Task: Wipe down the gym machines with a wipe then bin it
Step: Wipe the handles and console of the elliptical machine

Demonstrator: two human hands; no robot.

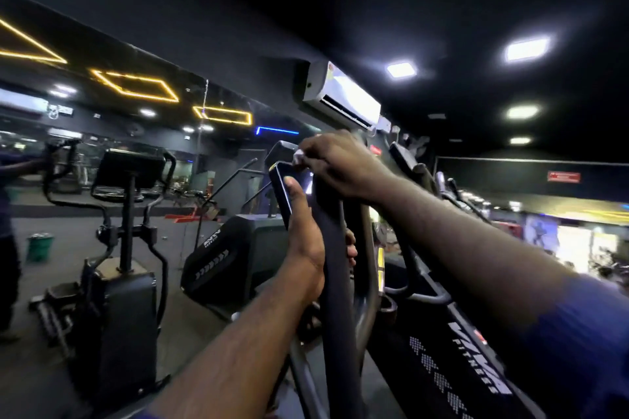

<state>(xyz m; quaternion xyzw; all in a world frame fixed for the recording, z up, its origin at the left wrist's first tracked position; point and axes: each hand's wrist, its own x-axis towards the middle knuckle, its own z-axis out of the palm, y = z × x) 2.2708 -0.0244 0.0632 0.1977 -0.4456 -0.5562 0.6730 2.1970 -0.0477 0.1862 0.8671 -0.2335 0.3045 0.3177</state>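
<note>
Wiping step: right hand (335, 165) pinches the wipe (298, 156) atop the mid-frame console (280, 192), left hand (306, 238) grips its side; downward swipe next, probably.

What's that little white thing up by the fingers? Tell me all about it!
It is a wipe: small, white and crumpled. Most of it is tucked under the right hand, which pinches it, so only a bit peeks out. It sits up at the top edge of the machine's dark screen, which the left hand holds by its side.

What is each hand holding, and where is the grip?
Right hand pinches the white wipe, mostly hidden; left hand grips the console by its side edge.
</note>
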